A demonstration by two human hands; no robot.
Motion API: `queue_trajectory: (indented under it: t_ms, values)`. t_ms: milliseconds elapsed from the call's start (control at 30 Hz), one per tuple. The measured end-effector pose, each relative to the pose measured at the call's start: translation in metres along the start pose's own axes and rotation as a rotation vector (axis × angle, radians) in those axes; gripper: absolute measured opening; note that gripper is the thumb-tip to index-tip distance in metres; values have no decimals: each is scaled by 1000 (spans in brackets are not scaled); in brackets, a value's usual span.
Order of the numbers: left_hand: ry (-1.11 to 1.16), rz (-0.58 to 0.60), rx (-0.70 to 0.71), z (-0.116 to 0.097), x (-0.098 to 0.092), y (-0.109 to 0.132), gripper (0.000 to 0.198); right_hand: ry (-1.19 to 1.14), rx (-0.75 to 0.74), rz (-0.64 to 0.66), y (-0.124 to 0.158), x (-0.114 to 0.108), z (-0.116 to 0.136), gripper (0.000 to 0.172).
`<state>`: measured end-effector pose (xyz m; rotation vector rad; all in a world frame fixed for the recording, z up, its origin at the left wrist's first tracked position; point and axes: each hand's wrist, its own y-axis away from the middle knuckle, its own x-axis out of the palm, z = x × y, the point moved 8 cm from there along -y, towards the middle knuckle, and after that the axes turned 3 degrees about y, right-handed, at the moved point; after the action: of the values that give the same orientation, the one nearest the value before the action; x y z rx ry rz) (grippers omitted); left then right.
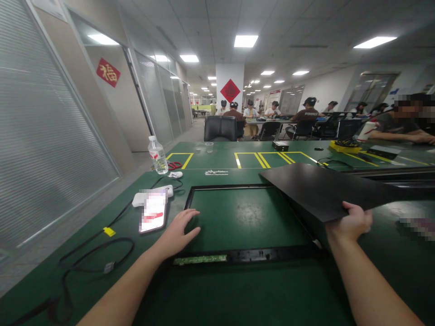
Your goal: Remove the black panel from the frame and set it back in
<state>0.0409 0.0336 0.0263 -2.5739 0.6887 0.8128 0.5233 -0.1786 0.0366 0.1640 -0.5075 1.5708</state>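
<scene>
Hands at a black frame (238, 253) on a green table (238, 294)

The left hand (178, 233) lay open, flat on the frame's corner; the right hand (350, 224) gripped a tilted black panel (322, 190).

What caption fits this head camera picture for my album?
Right hand lifts a black panel off a black frame while the left hand presses its corner.

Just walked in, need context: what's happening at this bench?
A person is working on a big black frame lying flat on the green table. The left hand rests on the frame's left edge. The right hand has a grip on the corner of a large black panel, tilted up over the frame's right side. A phone, a cable and a water bottle sit to the left.
</scene>
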Motion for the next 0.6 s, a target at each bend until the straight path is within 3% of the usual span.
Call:
queue_trajectory:
  t_ms: [100, 233, 600]
  values:
    - [-4, -5, 4, 1, 0, 0, 44, -186, -77, -165, -2, -10, 5, 36]
    - [-10, 1, 13, 1, 2, 0, 44, -131, -56, -192, -12, -15, -5, 32]
    - [-23, 34, 24, 2, 4, 0, 38, -46, 99, -109, -16, -9, -35, 40]
